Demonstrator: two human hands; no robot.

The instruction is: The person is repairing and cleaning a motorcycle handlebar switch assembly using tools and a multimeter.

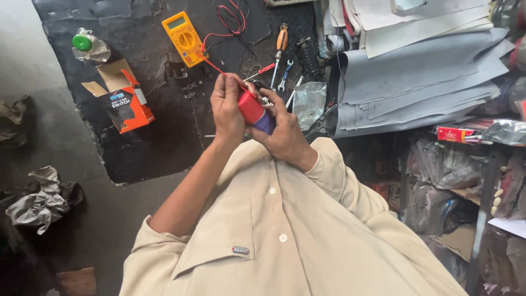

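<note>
At the centre of the frame both hands meet over a small red cylinder with a purple end (pixel 255 112). The right hand (pixel 282 131) has its fingers (pixel 278 105) curled closed around the cylinder, cradling it from the right. The left hand (pixel 227 109) has its fingers pressed together, pinching a thin red probe (pixel 222 70) whose tip meets the cylinder's top. The probe's lead runs up to a yellow multimeter (pixel 185 38) lying on the dark counter (pixel 164 137) in the upper middle. A screwdriver with an orange handle (pixel 281 41) lies just right of it, and an open orange box (pixel 125 98) sits at the left.
</note>
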